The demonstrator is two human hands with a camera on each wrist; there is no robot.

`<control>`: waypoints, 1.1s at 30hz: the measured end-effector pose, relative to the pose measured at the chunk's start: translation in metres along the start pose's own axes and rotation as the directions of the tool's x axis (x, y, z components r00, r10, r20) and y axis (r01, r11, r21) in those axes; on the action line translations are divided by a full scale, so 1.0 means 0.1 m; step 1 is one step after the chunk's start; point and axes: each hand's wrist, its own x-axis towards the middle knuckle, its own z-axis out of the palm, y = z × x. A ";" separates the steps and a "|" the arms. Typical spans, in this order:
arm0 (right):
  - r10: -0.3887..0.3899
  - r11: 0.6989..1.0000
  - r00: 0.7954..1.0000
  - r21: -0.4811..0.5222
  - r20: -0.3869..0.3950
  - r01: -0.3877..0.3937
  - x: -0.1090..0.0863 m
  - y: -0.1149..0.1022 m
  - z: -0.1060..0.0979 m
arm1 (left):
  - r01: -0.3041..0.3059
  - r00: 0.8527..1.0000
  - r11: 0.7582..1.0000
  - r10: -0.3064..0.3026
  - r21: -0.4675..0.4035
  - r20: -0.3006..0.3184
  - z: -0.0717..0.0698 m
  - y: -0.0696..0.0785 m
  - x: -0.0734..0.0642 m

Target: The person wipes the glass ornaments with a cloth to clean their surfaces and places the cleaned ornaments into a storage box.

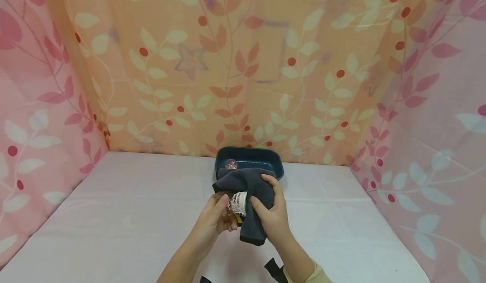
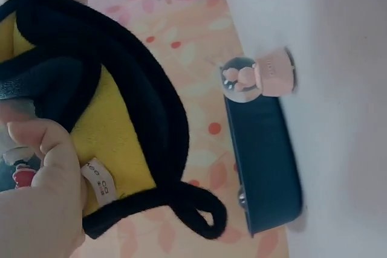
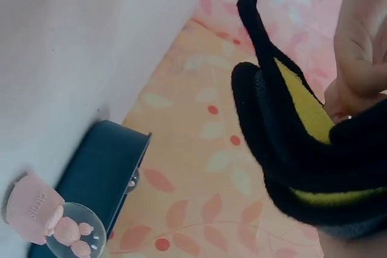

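My left hand grips a snow globe with a white, red-lettered base, the clear dome toward the palm. A red figure shows inside the dome in the left wrist view. My right hand holds a dark grey cloth around the base end, thumb on the near side and fingers over the far side. The cloth has a yellow face, black trim, a small white label and a hanging loop. Its folds hide part of the base.
Beyond the hands a dark blue tray stands by the patterned back curtain, with a small globe inside it. A second snow globe with a pink base stands in front of the tray, behind the cloth in the head view. White cloth covers the table.
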 end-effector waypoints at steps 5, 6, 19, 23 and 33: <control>0.008 1.000 0.998 -0.009 -0.064 -0.008 0.00 0.02 -0.04 | 0.033 0.999 0.998 -0.034 -0.059 -0.014 0.01 -0.03 0.05; 0.006 1.000 0.997 -0.014 -0.073 -0.007 0.00 0.03 -0.05 | 0.037 0.999 0.996 -0.039 -0.079 -0.026 0.02 -0.04 0.07; 0.062 0.996 0.958 0.082 -0.281 -0.041 0.05 -0.04 -0.41 | 0.010 0.981 0.999 0.000 0.048 -0.193 -0.05 -0.10 0.34; 0.066 0.997 0.949 0.053 -0.307 -0.052 0.06 -0.08 -0.55 | -0.010 0.978 0.994 0.033 0.113 -0.205 -0.15 -0.09 0.54; 0.133 0.990 0.934 -0.005 -0.331 -0.142 -0.01 -0.13 -0.82 | 0.018 0.984 0.957 0.035 0.290 -0.175 -0.29 0.00 1.10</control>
